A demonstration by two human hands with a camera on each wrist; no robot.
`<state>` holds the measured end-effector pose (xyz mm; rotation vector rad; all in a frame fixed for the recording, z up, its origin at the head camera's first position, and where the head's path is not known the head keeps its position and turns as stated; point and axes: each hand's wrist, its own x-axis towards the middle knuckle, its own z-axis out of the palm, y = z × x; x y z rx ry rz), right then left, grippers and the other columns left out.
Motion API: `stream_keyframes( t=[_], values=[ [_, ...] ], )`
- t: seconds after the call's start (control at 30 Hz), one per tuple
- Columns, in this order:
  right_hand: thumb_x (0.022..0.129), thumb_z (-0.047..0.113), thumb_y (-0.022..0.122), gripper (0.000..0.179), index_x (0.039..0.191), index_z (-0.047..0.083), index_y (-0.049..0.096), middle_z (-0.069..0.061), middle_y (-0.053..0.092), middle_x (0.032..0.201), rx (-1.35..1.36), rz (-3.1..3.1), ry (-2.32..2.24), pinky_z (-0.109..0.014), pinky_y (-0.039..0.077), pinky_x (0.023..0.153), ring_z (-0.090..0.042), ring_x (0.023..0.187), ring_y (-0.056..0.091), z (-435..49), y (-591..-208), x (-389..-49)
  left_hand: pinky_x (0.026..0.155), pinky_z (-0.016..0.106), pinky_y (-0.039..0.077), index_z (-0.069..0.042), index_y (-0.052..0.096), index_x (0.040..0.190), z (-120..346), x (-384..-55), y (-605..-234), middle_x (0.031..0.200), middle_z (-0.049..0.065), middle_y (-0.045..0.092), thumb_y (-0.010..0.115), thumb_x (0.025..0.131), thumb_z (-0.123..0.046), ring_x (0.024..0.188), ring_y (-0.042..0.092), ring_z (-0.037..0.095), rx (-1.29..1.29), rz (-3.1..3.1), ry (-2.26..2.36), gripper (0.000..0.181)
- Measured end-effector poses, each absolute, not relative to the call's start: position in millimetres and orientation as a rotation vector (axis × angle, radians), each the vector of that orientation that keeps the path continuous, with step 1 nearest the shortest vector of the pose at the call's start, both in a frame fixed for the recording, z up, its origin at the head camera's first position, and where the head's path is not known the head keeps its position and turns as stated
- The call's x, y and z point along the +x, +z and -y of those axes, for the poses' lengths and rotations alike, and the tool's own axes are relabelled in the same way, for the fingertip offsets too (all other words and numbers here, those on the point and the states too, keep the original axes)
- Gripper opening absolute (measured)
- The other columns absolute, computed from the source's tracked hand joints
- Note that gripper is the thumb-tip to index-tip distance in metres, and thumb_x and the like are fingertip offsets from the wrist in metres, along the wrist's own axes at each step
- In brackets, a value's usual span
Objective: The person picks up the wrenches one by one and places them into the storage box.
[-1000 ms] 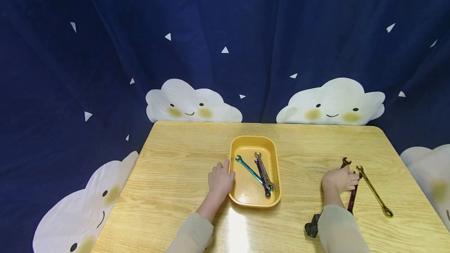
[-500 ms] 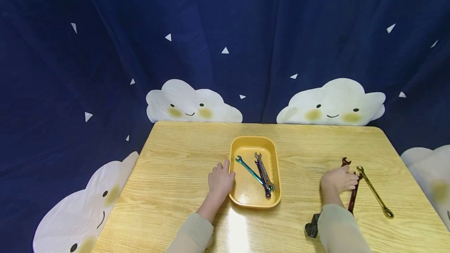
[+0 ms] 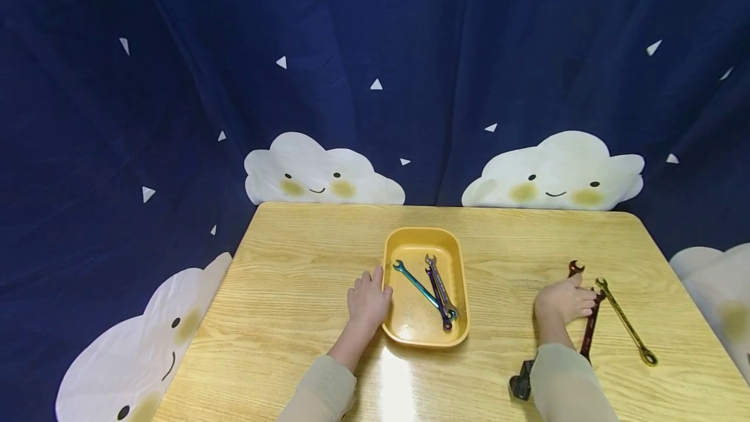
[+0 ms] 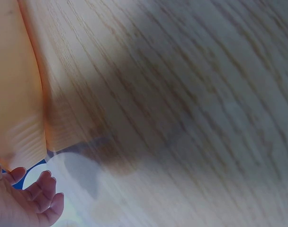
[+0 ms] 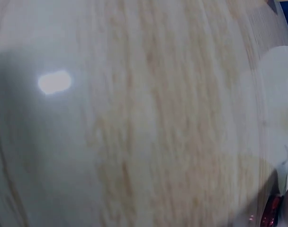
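Observation:
My left hand [image 3: 367, 299] rests against the left rim of a yellow plastic tray [image 3: 394, 318], fingers loosely bent. In the left wrist view, the left hand [image 4: 32, 201] is beside the tray's wall [image 4: 21, 123]. Inside the tray lie a teal wrench [image 3: 417, 283], a purple wrench [image 3: 436, 295] and a silver wrench [image 3: 441, 284]. Far right, my right hand [image 3: 564, 300] holds a red wrench [image 3: 576, 267], its head showing past the knuckles and its shaft hidden. A dark red wrench [image 3: 590, 331] lies partly under the fingers. A gold wrench [image 3: 625, 323] lies beside them.
The wooden table [image 3: 305, 246] has rounded far corners. Behind it hangs a dark blue curtain [image 3: 328, 31] printed with clouds and triangles. A black wrist-worn device [image 3: 521, 379] sits at the right wrist, near the tabletop.
The red wrench's head has shifted very slightly away from me at the right hand. Both hands and the tray stay almost where they were.

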<state>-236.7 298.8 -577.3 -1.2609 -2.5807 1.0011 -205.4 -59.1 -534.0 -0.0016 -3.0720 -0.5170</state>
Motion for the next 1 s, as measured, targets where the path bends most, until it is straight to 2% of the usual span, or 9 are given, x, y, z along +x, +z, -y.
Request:
stream_keyframes(
  t=[0.1,0.23,0.43,0.57,0.8,1.0],
  values=[
    [0.092,0.001,0.036,0.056,0.142,-0.002,0.011,-0.043,0.014,0.129,-1.229,2.581,0.957,-0.061,0.014,0.096,-0.057,0.116,0.022,-296.2,-578.9,-236.9,0.067,0.043,0.041,-0.014,0.046,0.121,59.1,-205.2,-533.8,0.097,0.012,0.053,0.048,0.089,-0.03,0.083,0.051,0.029,0.001,3.073,-0.509,0.036],
    [0.093,0.003,0.032,0.054,0.143,-0.001,0.011,-0.044,0.016,0.128,-1.169,2.601,0.927,-0.061,0.019,0.092,-0.057,0.111,0.026,-293.4,-579.0,-236.8,0.066,0.042,0.041,-0.014,0.046,0.121,58.4,-205.0,-533.6,0.097,0.012,0.052,0.049,0.089,-0.03,0.083,0.051,0.029,-0.001,3.069,-0.507,0.036],
    [0.097,0.013,0.027,0.048,0.141,-0.003,0.015,-0.045,0.023,0.121,-1.064,2.635,0.873,-0.053,0.023,0.076,-0.049,0.092,0.032,-289.2,-579.6,-236.2,0.066,0.042,0.041,-0.014,0.045,0.12,58.2,-204.7,-533.6,0.096,0.012,0.052,0.049,0.088,-0.03,0.083,0.051,0.029,-0.003,3.069,-0.511,0.036],
    [0.098,0.016,0.027,0.047,0.139,-0.004,0.018,-0.044,0.026,0.118,-1.029,2.641,0.844,-0.054,0.023,0.076,-0.05,0.092,0.033,-286.9,-582.7,-236.4,0.067,0.043,0.041,-0.014,0.045,0.121,58.3,-204.7,-533.5,0.097,0.012,0.052,0.048,0.089,-0.031,0.084,0.051,0.029,-0.002,3.077,-0.512,0.037],
    [0.098,0.015,0.026,0.045,0.137,-0.006,0.021,-0.044,0.026,0.119,-0.983,2.645,0.839,-0.06,0.022,0.086,-0.056,0.101,0.033,-285.2,-584.4,-236.5,0.066,0.042,0.041,-0.014,0.045,0.121,58.3,-205.0,-534.7,0.097,0.012,0.052,0.047,0.089,-0.031,0.083,0.051,0.029,0.002,3.08,-0.515,0.037],
    [0.097,0.015,0.027,0.045,0.136,-0.006,0.022,-0.043,0.029,0.116,-0.931,2.645,0.814,-0.058,0.023,0.082,-0.054,0.097,0.035,-283.3,-583.6,-235.8,0.065,0.041,0.041,-0.014,0.046,0.12,58.9,-205.0,-535.1,0.095,0.012,0.052,0.048,0.089,-0.03,0.081,0.051,0.029,-0.01,3.063,-0.503,0.036]
  ],
)
